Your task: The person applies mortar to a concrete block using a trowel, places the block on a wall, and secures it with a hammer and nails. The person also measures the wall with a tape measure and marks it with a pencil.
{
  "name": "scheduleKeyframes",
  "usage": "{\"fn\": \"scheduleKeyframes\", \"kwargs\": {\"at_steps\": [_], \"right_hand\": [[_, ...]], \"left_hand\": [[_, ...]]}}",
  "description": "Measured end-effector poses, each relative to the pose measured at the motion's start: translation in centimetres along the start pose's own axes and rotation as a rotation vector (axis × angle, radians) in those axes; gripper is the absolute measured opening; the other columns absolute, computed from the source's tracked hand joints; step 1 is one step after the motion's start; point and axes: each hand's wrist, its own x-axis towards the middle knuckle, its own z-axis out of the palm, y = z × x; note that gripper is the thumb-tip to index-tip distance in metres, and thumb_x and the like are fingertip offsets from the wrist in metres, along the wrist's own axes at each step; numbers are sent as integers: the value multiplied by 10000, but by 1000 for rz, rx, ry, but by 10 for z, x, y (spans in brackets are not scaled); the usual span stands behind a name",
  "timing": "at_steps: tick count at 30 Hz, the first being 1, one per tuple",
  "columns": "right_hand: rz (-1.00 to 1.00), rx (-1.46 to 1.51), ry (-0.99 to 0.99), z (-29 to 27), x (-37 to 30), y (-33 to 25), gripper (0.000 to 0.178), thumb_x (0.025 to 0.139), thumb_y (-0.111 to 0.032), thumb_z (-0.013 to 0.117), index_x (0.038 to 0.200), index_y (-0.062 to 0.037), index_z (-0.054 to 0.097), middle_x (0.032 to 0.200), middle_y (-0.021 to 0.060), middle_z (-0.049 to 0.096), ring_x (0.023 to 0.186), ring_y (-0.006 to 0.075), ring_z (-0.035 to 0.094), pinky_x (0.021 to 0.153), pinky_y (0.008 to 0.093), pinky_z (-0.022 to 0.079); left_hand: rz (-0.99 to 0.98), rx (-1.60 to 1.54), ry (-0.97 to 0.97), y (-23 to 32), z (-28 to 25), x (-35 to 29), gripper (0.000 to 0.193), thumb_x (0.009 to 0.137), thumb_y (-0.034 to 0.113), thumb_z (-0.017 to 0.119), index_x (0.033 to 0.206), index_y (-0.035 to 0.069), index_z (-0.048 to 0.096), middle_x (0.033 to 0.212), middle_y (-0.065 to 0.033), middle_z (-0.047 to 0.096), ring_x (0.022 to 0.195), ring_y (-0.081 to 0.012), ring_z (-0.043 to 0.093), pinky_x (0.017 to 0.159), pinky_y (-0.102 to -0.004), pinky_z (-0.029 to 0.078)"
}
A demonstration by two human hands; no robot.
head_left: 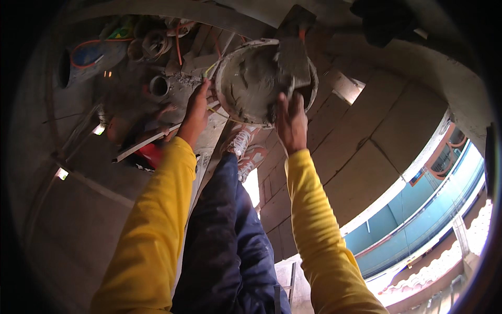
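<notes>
A round bucket (219,78) of wet grey mortar (248,86) is in front of me, its rim caked with mortar. My right hand (292,121) is closed around the handle of a trowel (294,62). The trowel's broad, mortar-coated blade lies over the right side of the bucket, pointing away from me. At the bucket's left side, my left hand (196,112) holds on near the rim; its fingers are partly hidden, so the exact grip is unclear. A thin yellowish strip runs below the rim beside this hand.
A block wall (361,152) rises on the right, with a bright opening onto a turquoise building (392,220). At lower left, a person in red (149,154) is partly hidden by a long bar (146,144). A blue drum (91,57) and pails (158,85) stand at far left.
</notes>
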Motion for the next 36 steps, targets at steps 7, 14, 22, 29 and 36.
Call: {"fn": "scheduleKeyframes", "kwargs": {"at_steps": [7, 14, 22, 29, 36], "right_hand": [[-320, -721, -230, -133, -10, -15, 416, 1067, -304, 569, 1424, -103, 502, 1103, 268, 678, 984, 467, 695, 735, 572, 571], [-172, -880, -598, -153, -21, 24, 250, 1052, -270, 585, 1208, -78, 625, 1038, 247, 686, 914, 465, 696, 765, 544, 585], [-798, -1455, -192, -168, 73, -71, 334, 1032, -222, 553, 1326, -67, 589, 1156, 160, 689, 939, 345, 727, 743, 453, 619], [-101, -1177, -882, -123, 62, 18, 383, 1038, -231, 550, 1273, 71, 577, 1104, 259, 701, 909, 400, 744, 733, 476, 625], [777, -224, -1142, -62, 23, -15, 294, 1098, -316, 558, 1018, -34, 539, 739, 63, 576, 537, 124, 579, 442, 314, 449]], "left_hand": [[-83, -229, -116, 5, -4, -1, 858, 971, 748, 593, 1544, 119, 481, 1374, -129, 575, 1294, -290, 529, 1108, -609, 441], [-38, -218, -165, -5, 51, -40, 895, 945, 785, 596, 1557, 139, 506, 1325, -84, 588, 1220, -236, 554, 1081, -612, 449], [74, -206, -222, -15, 64, -51, 819, 998, 692, 607, 1560, 102, 529, 1520, -81, 580, 1354, -199, 551, 1113, -414, 447], [91, -465, -262, -62, 58, -44, 849, 1015, 682, 588, 1550, 30, 496, 1506, -144, 556, 1368, -282, 540, 1127, -484, 461], [23, -446, -294, -56, 39, -49, 913, 1002, 698, 591, 1573, 5, 425, 1490, -177, 568, 1328, -289, 594, 1125, -457, 472]]}}
